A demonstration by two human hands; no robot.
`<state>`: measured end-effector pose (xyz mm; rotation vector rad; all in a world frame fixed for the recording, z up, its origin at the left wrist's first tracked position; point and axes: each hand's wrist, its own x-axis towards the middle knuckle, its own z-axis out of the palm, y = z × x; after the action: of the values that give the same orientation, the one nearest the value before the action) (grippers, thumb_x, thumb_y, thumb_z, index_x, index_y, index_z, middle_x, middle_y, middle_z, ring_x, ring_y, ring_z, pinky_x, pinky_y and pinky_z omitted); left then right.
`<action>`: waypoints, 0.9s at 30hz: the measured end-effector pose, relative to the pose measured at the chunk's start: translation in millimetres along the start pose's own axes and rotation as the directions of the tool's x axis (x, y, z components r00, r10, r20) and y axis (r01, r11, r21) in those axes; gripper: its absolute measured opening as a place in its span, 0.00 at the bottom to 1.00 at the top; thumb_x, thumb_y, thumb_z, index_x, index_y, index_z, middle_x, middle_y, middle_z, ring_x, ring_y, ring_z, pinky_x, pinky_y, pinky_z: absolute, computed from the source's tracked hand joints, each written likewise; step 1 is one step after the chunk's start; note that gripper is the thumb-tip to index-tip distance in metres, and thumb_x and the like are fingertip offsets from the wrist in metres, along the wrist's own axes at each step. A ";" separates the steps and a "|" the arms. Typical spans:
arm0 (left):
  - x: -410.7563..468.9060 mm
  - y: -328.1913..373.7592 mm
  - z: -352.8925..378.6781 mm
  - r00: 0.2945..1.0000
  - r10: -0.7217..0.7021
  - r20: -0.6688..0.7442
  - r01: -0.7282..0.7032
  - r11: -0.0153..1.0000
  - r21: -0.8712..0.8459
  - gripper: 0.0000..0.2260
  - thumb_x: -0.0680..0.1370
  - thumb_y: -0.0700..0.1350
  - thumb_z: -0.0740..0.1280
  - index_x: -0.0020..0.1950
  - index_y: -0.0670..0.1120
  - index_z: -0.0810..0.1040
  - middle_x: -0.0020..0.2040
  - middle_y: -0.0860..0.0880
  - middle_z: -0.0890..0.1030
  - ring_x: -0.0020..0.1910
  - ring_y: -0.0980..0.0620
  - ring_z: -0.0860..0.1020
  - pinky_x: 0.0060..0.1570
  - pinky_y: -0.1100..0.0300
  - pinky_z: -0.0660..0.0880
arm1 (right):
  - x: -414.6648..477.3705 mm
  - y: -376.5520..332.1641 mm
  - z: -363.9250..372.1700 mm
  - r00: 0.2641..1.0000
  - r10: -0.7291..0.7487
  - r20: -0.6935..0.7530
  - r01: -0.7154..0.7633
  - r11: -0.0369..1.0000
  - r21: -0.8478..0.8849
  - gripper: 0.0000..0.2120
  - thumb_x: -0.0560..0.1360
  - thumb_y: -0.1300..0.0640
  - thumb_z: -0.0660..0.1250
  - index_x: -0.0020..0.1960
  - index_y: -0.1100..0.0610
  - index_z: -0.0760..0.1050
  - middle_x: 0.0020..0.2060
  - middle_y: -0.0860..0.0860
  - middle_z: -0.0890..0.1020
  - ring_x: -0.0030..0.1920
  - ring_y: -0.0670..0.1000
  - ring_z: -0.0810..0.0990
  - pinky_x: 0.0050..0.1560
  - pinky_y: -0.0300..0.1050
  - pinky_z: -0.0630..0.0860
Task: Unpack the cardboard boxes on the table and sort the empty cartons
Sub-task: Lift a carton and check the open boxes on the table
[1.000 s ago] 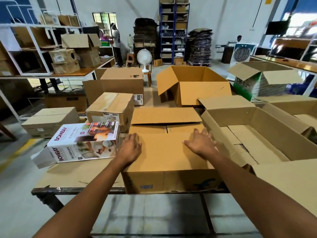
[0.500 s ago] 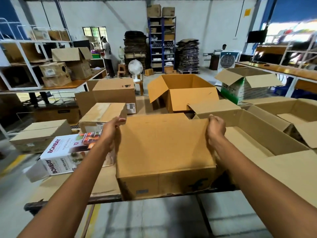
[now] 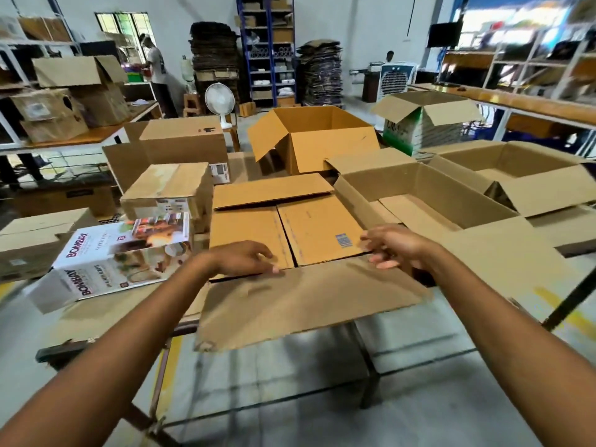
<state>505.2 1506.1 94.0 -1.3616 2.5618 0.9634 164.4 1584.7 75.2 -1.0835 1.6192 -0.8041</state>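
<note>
Head view, 1 frame.

Landmark: the brown corrugated cardboard box (image 3: 319, 227) at the near edge of the table (image 3: 106, 321). It is seen standing upright. Its 2 inner flaps are laid flat across the top and meet along a centre seam. The far outer flap (image 3: 271, 190) is raised slightly. The near outer flap (image 3: 306, 304) is folded out toward the person and overhangs the table edge. A barcode sticker (image 3: 343, 241) is noted on the right inner flap.

Left hand (image 3: 245, 258): placed at the box's near left corner. Fingers are loosely bent and slightly apart, with the tips at the fold of the near flap. Nothing is gripped.

Right hand (image 3: 396, 245): placed at the box's near right corner. Fingers are spread apart and relaxed; contact with the cardboard cannot be told.

Left of the box, a white printed carton marked "BOMBAY" (image 3: 119, 256) is lying on its side. Behind that, a smaller closed brown carton (image 3: 167, 188) is seen. Touching the box's right side, a wide shallow open brown carton (image 3: 419, 188) is recorded. Behind the box, a deep open brown carton (image 3: 322, 140) is recorded.
</note>
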 end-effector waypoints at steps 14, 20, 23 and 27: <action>32.3 -48.8 54.7 0.894 0.054 -0.444 0.047 0.976 0.212 0.49 0.67 0.78 0.33 0.75 0.53 0.67 0.74 0.50 0.68 0.74 0.50 0.62 0.70 0.45 0.58 | 36.0 -3.7 70.3 0.865 -0.443 -0.235 0.138 0.660 -0.738 0.14 0.79 0.50 0.63 0.61 0.53 0.78 0.57 0.52 0.76 0.58 0.55 0.76 0.55 0.48 0.74; 83.1 -71.4 18.4 0.889 -0.001 -0.457 0.101 0.976 0.195 0.49 0.67 0.79 0.31 0.72 0.53 0.70 0.71 0.49 0.71 0.71 0.49 0.64 0.68 0.44 0.60 | 109.9 -34.6 88.7 0.852 -0.517 -0.077 0.300 0.604 -0.739 0.16 0.80 0.56 0.61 0.66 0.54 0.77 0.63 0.53 0.78 0.63 0.55 0.75 0.60 0.47 0.72; 113.9 -74.7 -2.2 0.905 -0.056 -0.421 0.148 0.971 0.189 0.50 0.66 0.78 0.30 0.72 0.55 0.70 0.73 0.49 0.68 0.73 0.48 0.62 0.69 0.40 0.57 | 155.8 -45.2 94.1 0.864 -0.503 0.031 0.348 0.550 -0.759 0.17 0.81 0.58 0.59 0.66 0.56 0.77 0.65 0.53 0.78 0.64 0.54 0.75 0.62 0.45 0.72; 161.6 -80.4 -25.2 0.919 -0.199 -0.341 0.280 0.938 0.206 0.30 0.81 0.67 0.45 0.78 0.55 0.61 0.81 0.44 0.52 0.80 0.41 0.47 0.73 0.34 0.45 | 216.0 -50.5 97.3 0.896 -0.427 0.122 0.334 0.467 -0.818 0.21 0.83 0.56 0.54 0.75 0.56 0.67 0.76 0.58 0.65 0.77 0.56 0.61 0.74 0.46 0.59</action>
<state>475.5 1343.2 18.0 -1.8200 2.5243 0.3881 246.9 1365.6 12.9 -2.1911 1.9149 -0.3087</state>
